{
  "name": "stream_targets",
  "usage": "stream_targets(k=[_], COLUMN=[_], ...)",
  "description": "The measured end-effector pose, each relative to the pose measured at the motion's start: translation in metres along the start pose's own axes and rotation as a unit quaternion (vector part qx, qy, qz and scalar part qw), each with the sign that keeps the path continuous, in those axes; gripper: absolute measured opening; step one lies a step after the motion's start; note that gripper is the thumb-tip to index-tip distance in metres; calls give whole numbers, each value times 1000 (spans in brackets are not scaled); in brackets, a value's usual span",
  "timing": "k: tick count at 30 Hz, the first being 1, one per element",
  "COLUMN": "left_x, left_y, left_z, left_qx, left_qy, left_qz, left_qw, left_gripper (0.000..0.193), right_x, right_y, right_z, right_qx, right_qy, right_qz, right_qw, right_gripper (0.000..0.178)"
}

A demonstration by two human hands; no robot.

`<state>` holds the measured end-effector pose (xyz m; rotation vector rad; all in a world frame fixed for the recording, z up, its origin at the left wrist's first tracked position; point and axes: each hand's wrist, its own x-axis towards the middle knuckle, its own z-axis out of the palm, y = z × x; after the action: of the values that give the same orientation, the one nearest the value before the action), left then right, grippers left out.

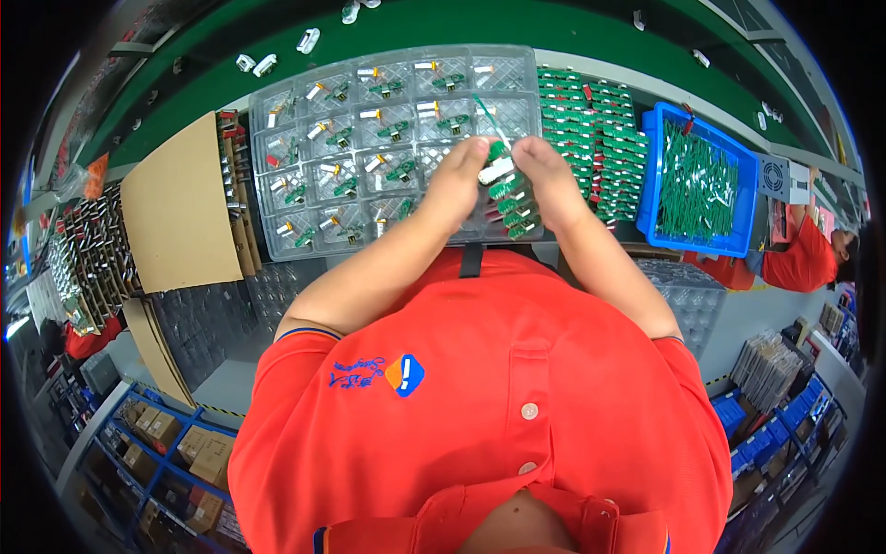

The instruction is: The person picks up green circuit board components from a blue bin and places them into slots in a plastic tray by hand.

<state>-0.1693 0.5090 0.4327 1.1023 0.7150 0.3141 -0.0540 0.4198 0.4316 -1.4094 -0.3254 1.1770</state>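
Over the right end of a clear compartment tray, my two hands come together at a strip of green circuit boards. My left hand pinches its upper left side, beside a white part. From the other side my right hand has its thumb and fingers closed at the strip's upper end. A thin green sliver of board sticks up between the hands; whether it is still joined to the strip I cannot tell. Many tray pockets hold a small green board wired to a white and orange piece.
Rows of green boards stand right of the tray. Beyond them a blue bin holds many thin green strips. Cardboard lies at left near more packed boards. Behind runs a green conveyor with small white parts. Another person sits far right.
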Motion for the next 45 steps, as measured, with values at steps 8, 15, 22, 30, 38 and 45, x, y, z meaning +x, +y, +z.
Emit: stream_targets(k=[8, 15, 22, 30, 38, 45], left_x=[-6, -28, -47, -69, -80, -70], left_y=[-7, 1, -4, -32, -18, -23], left_z=[-40, -36, -56, -58, 9, 45], left_qx=[506, 104, -113, 450, 144, -127], left_qy=[-58, -124, -165, -70, -36, 19], left_qz=[239, 70, -101, 306, 54, -51], left_qw=[827, 984, 975, 836, 987, 990], left_gripper=[30, 35, 34, 27, 32, 32], right_x=[-10, -27, -46, -56, -72, -83], right_y=[0, 17, 22, 14, 2, 22], right_z=[1, 30, 44, 33, 24, -44], right_qx=[153, -21, 201, 21, -292, -250], right_qy=[-64, 83, -5, 85, 78, -11], right_qz=[106, -55, 106, -28, -217, -89], right_qw=[981, 995, 974, 996, 928, 964], right_gripper=[8, 6, 8, 8, 9, 11])
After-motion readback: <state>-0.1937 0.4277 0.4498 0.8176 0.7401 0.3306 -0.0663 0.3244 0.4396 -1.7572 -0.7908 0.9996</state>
